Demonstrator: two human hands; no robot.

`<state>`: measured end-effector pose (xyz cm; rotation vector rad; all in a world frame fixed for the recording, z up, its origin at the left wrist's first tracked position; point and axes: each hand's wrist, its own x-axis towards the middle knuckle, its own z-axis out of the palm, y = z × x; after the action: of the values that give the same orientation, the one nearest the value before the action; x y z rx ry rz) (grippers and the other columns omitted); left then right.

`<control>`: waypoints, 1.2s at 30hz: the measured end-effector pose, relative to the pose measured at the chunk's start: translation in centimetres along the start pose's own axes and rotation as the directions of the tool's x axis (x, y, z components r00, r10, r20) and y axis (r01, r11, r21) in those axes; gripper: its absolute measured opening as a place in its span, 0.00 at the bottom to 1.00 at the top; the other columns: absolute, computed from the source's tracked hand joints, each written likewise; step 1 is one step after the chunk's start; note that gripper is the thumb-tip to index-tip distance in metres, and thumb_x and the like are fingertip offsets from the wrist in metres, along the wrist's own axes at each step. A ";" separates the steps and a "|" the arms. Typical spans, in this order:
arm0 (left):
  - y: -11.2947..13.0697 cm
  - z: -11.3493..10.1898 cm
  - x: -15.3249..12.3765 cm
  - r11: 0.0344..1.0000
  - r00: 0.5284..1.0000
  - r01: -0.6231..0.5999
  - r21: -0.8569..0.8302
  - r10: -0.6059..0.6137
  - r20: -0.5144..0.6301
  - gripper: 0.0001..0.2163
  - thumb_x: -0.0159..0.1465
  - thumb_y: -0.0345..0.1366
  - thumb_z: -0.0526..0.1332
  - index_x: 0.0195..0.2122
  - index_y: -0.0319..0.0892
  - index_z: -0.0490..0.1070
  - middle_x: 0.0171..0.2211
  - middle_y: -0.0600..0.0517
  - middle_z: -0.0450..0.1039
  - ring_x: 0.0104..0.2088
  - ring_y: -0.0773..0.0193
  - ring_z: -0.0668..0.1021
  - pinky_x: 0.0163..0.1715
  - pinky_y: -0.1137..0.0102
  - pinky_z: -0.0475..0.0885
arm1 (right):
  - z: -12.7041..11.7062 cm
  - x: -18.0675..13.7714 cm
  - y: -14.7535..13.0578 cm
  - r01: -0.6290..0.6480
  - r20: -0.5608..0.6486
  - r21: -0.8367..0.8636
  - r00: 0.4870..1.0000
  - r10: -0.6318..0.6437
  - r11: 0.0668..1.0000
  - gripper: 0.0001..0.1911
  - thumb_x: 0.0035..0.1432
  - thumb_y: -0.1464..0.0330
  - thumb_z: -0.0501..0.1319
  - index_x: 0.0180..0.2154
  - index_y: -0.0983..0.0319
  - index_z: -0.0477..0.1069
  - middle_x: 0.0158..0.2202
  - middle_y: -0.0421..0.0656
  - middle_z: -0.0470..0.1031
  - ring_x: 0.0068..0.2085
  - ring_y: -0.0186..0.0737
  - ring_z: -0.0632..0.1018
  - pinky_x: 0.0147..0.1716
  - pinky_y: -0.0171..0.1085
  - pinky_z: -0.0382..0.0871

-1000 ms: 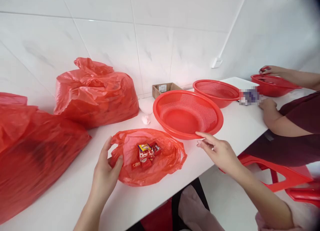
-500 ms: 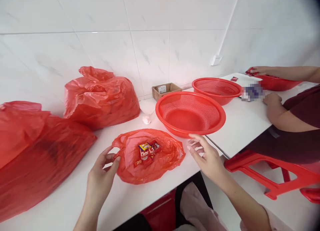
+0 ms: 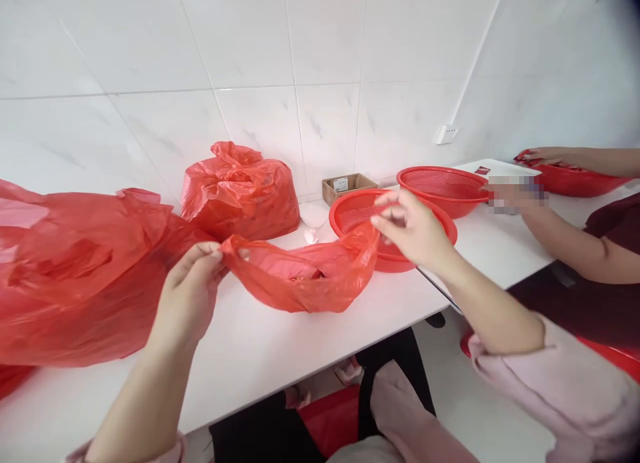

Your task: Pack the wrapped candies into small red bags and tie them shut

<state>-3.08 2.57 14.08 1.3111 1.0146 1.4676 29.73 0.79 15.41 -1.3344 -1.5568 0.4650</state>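
Both forearms reach forward over a white counter (image 3: pixel 280 363), the left hand (image 3: pixel 190 289) low and palm inward, the right hand (image 3: pixel 417 229) raised a little higher with its wrist angled in from the right. The left fingers pinch one rim corner of a small red plastic bag (image 3: pixel 310 293), and the right fingers grip the opposite corner, stretching its mouth between them; red items show inside, too hidden to count. The bag is at mid-counter, its right end in front of the nearer of two red colanders (image 3: pixel 395 257). Bare counter runs from the bag to the slanting front edge; behind and to the left, room is tighter, with at least two large red bags (image 3: pixel 240 199) along that side. One small carton (image 3: pixel 357 191) sits by the wall, one crumpled white scrap (image 3: pixel 311 235) in front of it. At right, a co-worker's hand (image 3: pixel 555 157) rests over one red basin (image 3: pixel 580 181).
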 end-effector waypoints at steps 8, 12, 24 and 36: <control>6.3 3.1 0.7 0.998 0.986 -0.068 -0.013 0.070 0.152 0.03 0.63 0.34 0.60 0.33 0.43 0.67 0.43 0.52 0.78 0.33 0.66 0.76 0.35 0.69 0.71 | 0.3 7.3 -7.5 0.133 0.187 -0.094 0.976 -0.114 0.987 0.14 0.54 0.67 0.64 0.42 0.58 0.65 0.31 0.37 0.72 0.28 0.33 0.72 0.29 0.33 0.65; 6.3 2.4 1.3 0.994 0.991 -0.029 0.105 0.015 0.129 0.07 0.62 0.40 0.62 0.35 0.44 0.66 0.44 0.51 0.77 0.29 0.67 0.75 0.28 0.72 0.69 | 0.4 7.8 -9.3 0.214 0.261 -0.110 0.948 -0.180 0.971 0.13 0.55 0.70 0.63 0.43 0.59 0.67 0.32 0.37 0.73 0.27 0.32 0.72 0.30 0.34 0.64; 4.3 -0.2 0.5 0.891 0.752 0.355 0.281 -0.451 0.480 0.20 0.65 0.53 0.56 0.32 0.40 0.76 0.33 0.46 0.78 0.37 0.56 0.78 0.46 0.61 0.70 | -0.1 9.0 -11.0 0.315 0.308 -0.197 0.919 -0.246 0.929 0.10 0.56 0.67 0.62 0.41 0.59 0.73 0.32 0.37 0.75 0.29 0.33 0.73 0.31 0.34 0.63; 5.7 0.7 3.5 0.969 0.791 0.233 -0.079 -0.141 0.596 0.17 0.65 0.41 0.62 0.55 0.49 0.71 0.52 0.46 0.73 0.50 0.53 0.76 0.53 0.57 0.66 | 3.3 11.5 -10.3 0.287 0.498 0.001 0.831 -0.250 0.958 0.09 0.57 0.63 0.61 0.36 0.61 0.71 0.27 0.37 0.72 0.28 0.32 0.72 0.30 0.34 0.65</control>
<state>-3.09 4.45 20.51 1.3842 0.5856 0.8697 22.71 8.88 27.07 -1.0677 -2.1724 0.6066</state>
